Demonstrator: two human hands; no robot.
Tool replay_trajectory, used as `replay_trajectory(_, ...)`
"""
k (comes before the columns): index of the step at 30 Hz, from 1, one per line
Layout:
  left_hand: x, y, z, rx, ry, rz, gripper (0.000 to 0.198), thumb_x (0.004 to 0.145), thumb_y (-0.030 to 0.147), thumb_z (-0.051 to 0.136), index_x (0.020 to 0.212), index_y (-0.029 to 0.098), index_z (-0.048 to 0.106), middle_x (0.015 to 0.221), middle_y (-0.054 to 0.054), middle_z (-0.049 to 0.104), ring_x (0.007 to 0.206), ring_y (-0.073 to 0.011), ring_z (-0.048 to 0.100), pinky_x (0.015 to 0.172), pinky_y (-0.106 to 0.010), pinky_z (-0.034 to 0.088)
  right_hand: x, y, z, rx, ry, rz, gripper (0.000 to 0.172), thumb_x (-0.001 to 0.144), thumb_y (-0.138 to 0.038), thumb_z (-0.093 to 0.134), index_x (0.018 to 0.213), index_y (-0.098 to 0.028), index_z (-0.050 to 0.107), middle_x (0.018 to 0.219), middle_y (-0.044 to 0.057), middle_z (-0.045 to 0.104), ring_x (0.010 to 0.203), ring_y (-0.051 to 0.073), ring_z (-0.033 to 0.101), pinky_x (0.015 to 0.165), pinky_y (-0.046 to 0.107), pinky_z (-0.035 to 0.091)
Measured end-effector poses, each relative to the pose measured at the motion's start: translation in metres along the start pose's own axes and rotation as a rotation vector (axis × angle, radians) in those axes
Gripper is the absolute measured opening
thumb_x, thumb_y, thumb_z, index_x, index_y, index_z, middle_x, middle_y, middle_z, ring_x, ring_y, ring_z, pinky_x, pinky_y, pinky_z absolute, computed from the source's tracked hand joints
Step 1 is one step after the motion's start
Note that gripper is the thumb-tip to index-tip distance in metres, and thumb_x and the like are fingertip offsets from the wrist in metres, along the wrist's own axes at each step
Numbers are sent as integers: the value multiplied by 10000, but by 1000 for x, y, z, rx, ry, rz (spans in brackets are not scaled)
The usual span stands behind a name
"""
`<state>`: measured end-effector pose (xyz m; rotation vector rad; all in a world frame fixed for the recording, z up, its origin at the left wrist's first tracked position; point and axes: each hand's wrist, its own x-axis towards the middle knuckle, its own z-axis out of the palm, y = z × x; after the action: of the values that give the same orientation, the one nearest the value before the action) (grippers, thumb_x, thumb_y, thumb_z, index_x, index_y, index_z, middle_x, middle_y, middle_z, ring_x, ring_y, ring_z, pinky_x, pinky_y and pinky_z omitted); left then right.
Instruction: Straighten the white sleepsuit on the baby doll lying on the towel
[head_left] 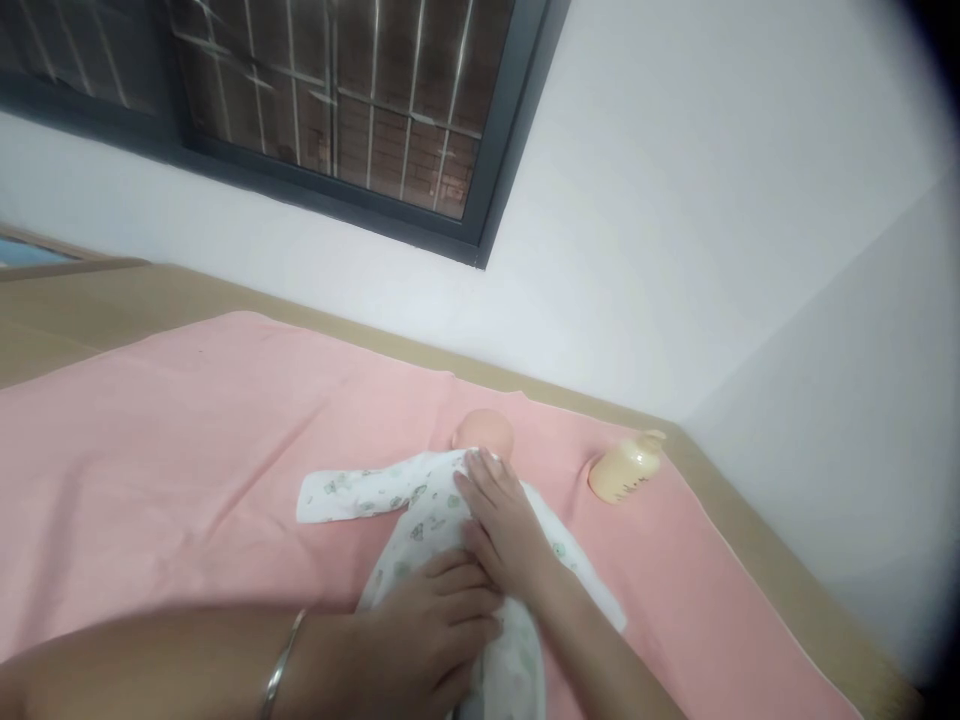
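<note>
A white baby garment (439, 515) with small green and grey prints lies on a pink sheet, one sleeve stretched out to the left. Beyond its collar the smooth, skin-toned round head (486, 430) of what looks like a baby doll shows; the body is covered. My left hand (431, 625), with a silver bangle at the wrist, bends its fingers closed onto the garment's front; the fingertips are partly hidden in the cloth. Just above it, my right hand (506, 515) lies on the chest near the collar, fingers stretched out, its thumb blurred near my left hand.
A cream pump bottle (626, 470) leans on the pink sheet (187, 440) at the right. Tan edging (750, 545) borders the sheet on the far and right sides. Behind stand a white wall (637, 220) and a dark-framed window (480, 230) with bars.
</note>
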<state>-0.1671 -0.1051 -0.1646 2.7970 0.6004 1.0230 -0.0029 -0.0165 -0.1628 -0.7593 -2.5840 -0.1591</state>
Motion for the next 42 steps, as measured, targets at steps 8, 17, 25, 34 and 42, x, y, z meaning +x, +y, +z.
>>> replay_trajectory(8,1,1,-3,19,-1,-12,220,732,114,536,944,163,572,959,-50,656,986,-205,559,1059,-416,350,0,0,-1,9,-44,-20,518,881,-190,404,1397,-154,371,1501,106,295,1413,271,149,1120,577,175)
replay_trajectory(17,2,2,-2,6,21,-10,191,724,106,515,901,161,560,917,-57,650,961,-212,564,1032,-431,371,-2,-1,1,-43,67,-19,590,877,-192,415,1447,-132,274,1533,141,187,1417,328,80,1093,645,136)
replay_trajectory(25,2,2,-3,15,2,-5,211,754,124,504,947,153,584,972,-71,655,985,-220,561,1049,-434,356,2,0,-4,14,-62,-13,516,868,-193,434,1381,-144,408,1487,109,323,1404,277,181,1112,576,215)
replay_trajectory(34,-6,-15,13,58,31,35,220,844,192,472,1015,194,611,995,-62,668,1018,-202,560,1032,-377,392,8,-2,-11,41,-46,19,469,880,-243,445,1342,-160,450,1465,86,369,1374,265,259,1132,530,187)
replay_trajectory(42,6,-32,11,-21,-78,76,307,924,252,394,1086,263,655,917,-55,692,896,-206,617,858,-339,502,10,-5,-17,16,41,34,421,929,-357,428,1321,-215,478,1415,43,448,1352,219,304,1139,451,203)
